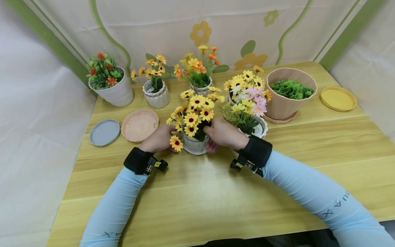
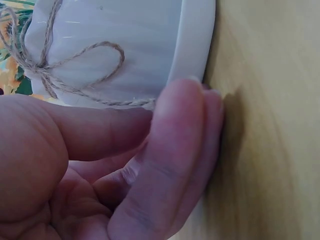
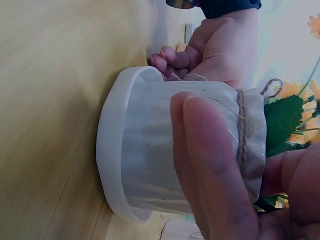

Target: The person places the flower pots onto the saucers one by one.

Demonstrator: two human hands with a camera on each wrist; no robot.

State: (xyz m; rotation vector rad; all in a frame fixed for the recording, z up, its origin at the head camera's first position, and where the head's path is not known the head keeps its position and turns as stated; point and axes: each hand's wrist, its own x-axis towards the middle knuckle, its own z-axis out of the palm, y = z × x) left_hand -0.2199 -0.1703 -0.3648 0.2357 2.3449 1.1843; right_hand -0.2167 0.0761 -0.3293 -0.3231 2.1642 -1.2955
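A white flower pot (image 3: 155, 135), tied with twine and filled with yellow dark-centred artificial flowers (image 1: 197, 115), stands in a white saucer (image 3: 111, 142) at the middle of the table. On its right side my right hand (image 1: 223, 133) grips the pot, thumb over the rim among the leaves and fingers along the outer wall. Low on the left, my left hand (image 1: 160, 139) has curled fingers right at the saucer's edge, its thumb beside the pot wall under the twine bow (image 2: 85, 65). One flower head (image 1: 176, 143) hangs in front of the left fingers.
Close to my right hand stands a pot of pink and yellow flowers (image 1: 260, 128). Behind are several more potted plants, including a large pink pot (image 1: 285, 103). A grey saucer (image 1: 105, 132) and a pink saucer (image 1: 140, 125) lie left, a yellow saucer (image 1: 338, 98) far right.
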